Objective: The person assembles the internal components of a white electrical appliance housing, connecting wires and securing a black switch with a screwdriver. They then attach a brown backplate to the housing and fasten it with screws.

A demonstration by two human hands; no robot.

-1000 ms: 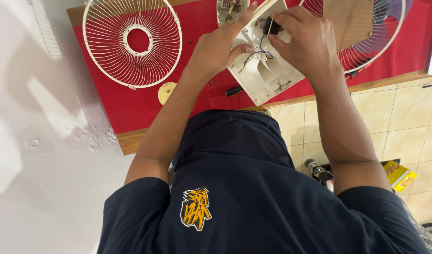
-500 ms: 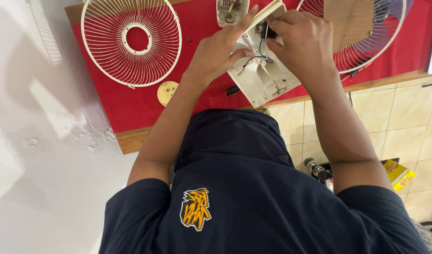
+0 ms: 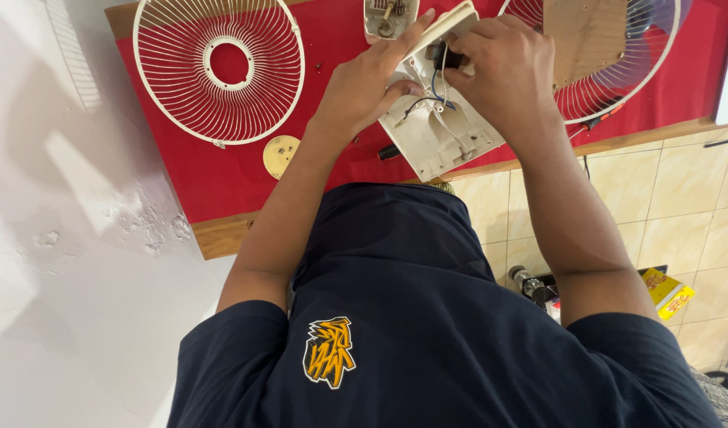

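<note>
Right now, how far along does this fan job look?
The fan is already apart: a white wire guard and a small round disc lie loose on the red table. In hand is the open cream housing: the left hand steadies it while the right hand works at the wires inside. Still undone: the housing is open and the guard is off.

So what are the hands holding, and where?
Left hand grips the cream housing at its upper left edge; right hand pinches a small dark part at its top.
</note>
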